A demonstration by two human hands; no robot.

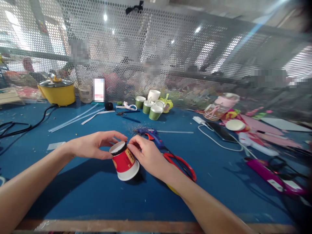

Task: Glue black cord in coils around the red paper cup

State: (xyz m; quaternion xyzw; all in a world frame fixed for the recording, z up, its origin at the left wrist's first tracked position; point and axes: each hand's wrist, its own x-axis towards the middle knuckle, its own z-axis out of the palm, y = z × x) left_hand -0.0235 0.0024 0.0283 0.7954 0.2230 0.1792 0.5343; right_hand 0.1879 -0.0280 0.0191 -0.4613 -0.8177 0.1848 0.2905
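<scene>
A red and white paper cup (124, 162) is upside down and slightly tilted between my hands, over the blue tabletop. A black band (118, 149) circles its narrow upper end. My left hand (96, 144) curves around the cup from the left, its thumb at the near side and fingers behind the top. With thumb and fingers pressed together, my right hand (143, 154) grips the band's right side. Just behind the right hand lies a blue glue gun (156, 138), a glue stick (175, 132) in line with its rear end. Scissors with red handles (188, 165) are partly hidden under my right forearm.
Several green and white small cups (156, 112) stand near the mesh screen (117, 65). Pliers (126, 114) and glue sticks (73, 120) lie farther back. Left are a yellow pot (58, 94) and a phone (98, 90); right, a dark phone (221, 131) and a purple power strip (273, 177).
</scene>
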